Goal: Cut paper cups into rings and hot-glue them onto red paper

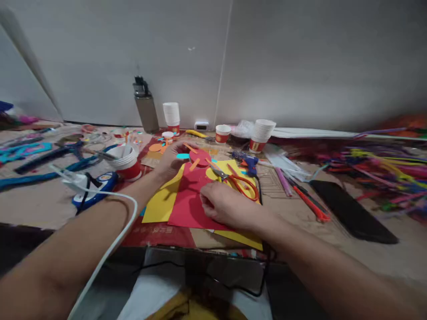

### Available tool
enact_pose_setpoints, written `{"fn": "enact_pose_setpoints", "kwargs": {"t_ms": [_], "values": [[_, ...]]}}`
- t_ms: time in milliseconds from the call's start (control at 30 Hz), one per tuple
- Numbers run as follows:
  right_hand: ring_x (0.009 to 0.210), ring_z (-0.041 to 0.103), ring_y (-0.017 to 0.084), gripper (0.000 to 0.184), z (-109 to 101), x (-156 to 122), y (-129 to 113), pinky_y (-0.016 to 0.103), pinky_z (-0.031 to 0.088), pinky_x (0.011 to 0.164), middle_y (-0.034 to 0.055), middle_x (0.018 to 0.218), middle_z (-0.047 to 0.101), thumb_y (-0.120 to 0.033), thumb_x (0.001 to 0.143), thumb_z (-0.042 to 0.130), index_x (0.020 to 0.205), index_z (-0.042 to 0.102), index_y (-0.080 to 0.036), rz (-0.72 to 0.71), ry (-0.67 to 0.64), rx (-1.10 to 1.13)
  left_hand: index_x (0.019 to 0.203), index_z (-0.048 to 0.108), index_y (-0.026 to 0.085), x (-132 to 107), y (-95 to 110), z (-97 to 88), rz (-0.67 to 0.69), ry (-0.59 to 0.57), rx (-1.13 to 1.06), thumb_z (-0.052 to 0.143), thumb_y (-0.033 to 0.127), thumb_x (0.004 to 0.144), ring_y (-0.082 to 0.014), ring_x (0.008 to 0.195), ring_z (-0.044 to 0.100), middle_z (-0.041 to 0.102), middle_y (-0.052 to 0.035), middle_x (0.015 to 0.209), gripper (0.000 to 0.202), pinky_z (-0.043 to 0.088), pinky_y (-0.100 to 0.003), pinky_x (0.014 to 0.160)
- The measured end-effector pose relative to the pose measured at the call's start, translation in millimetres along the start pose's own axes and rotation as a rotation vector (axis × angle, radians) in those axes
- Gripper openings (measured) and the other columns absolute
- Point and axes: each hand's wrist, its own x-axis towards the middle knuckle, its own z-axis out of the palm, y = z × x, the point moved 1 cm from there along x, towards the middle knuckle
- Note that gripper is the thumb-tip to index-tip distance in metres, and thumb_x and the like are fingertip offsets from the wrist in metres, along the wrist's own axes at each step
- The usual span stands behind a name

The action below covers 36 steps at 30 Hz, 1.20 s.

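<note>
My left hand [172, 159] pinches the edge of a red paper disc [199, 157] with orange and light-blue paper pieces sticking out around it. The disc is held up above a red paper sheet [191, 195], which overlaps yellow sheets [160, 200]. My right hand [222, 201] is curled low over the red sheet, its fingertips turned under, so anything in them is hidden. Just beyond that hand lie orange-handled scissors [245, 184]. A blue glue gun [251, 164] rests behind the scissors.
Stacked paper cups stand at the left [128, 166], back [171, 115] and right [260, 135]. A bottle [146, 109] is by the wall. A black phone [353, 211] and a red-orange cutter [312, 204] lie right, near colourful pipe cleaners [393, 173]. A white cable [128, 222] crosses my left forearm.
</note>
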Motion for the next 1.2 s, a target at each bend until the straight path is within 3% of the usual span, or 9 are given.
{"fn": "enact_pose_setpoints", "kwargs": {"t_ms": [133, 367, 500, 600, 767, 900, 1200], "values": [[0.061, 0.045, 0.01, 0.005, -5, -7, 9, 0.023, 0.03, 0.056, 0.0016, 0.073, 0.06, -0.015, 0.079, 0.051, 0.077, 0.055, -0.018, 0.035, 0.045, 0.132, 0.084, 0.073, 0.017, -4, 9, 1.2, -0.025, 0.001, -0.008, 0.09, 0.041, 0.045, -0.0196, 0.081, 0.064, 0.07, -0.0063, 0.088, 0.05, 0.047, -0.027, 0.068], [0.067, 0.053, 0.011, 0.013, -37, -17, 24, 0.023, 0.038, 0.06, -0.0001, 0.079, 0.062, -0.017, 0.08, 0.054, 0.09, 0.062, -0.019, 0.015, 0.114, 0.494, 0.087, 0.072, 0.017, -3, 4, -2.4, -0.093, 0.031, 0.002, 0.088, 0.038, 0.049, -0.0143, 0.072, 0.061, 0.069, -0.0032, 0.083, 0.046, 0.047, -0.025, 0.066], [0.062, 0.048, 0.01, 0.008, -44, -14, 42, 0.023, 0.037, 0.058, -0.0018, 0.072, 0.058, -0.023, 0.078, 0.056, 0.083, 0.06, -0.018, 0.175, 0.316, 0.748, 0.082, 0.072, 0.016, -7, 9, 6.8, -0.139, -0.016, 0.007, 0.088, 0.034, 0.047, -0.015, 0.068, 0.061, 0.069, -0.0027, 0.075, 0.042, 0.047, -0.025, 0.063], [0.061, 0.046, 0.009, 0.007, -43, -10, 51, 0.023, 0.036, 0.058, -0.0022, 0.07, 0.057, -0.022, 0.074, 0.056, 0.078, 0.06, -0.018, 0.278, 0.392, 0.835, 0.079, 0.072, 0.015, -11, 14, 16.1, -0.188, -0.048, 0.037, 0.087, 0.03, 0.048, -0.0185, 0.071, 0.064, 0.07, -0.0045, 0.076, 0.037, 0.049, -0.027, 0.064], [0.061, 0.045, 0.009, 0.012, -40, -8, 55, 0.023, 0.035, 0.057, -0.002, 0.071, 0.058, -0.027, 0.074, 0.058, 0.08, 0.063, -0.018, 0.278, 0.425, 0.845, 0.077, 0.072, 0.016, -16, 13, 23.8, -0.216, -0.112, -0.007, 0.084, 0.017, 0.051, -0.016, 0.071, 0.066, 0.072, -0.0036, 0.079, 0.028, 0.051, -0.026, 0.066], [0.067, 0.051, 0.011, 0.014, -39, -8, 56, 0.025, 0.04, 0.06, -0.0006, 0.076, 0.061, -0.031, 0.076, 0.062, 0.083, 0.064, -0.019, 0.258, 0.401, 0.881, 0.079, 0.073, 0.016, -17, 10, 24.8, -0.213, -0.19, -0.037, 0.083, 0.016, 0.057, -0.0152, 0.07, 0.067, 0.073, -0.0045, 0.082, 0.024, 0.053, -0.028, 0.068], [0.069, 0.055, 0.011, 0.017, -32, -4, 58, 0.026, 0.044, 0.064, -0.0019, 0.076, 0.061, -0.032, 0.075, 0.069, 0.082, 0.061, -0.019, 0.214, 0.352, 0.96, 0.081, 0.074, 0.017, -20, 8, 24.5, -0.181, -0.247, 0.007, 0.085, 0.016, 0.055, -0.0157, 0.074, 0.068, 0.074, -0.0066, 0.089, 0.028, 0.054, -0.026, 0.07]]}}
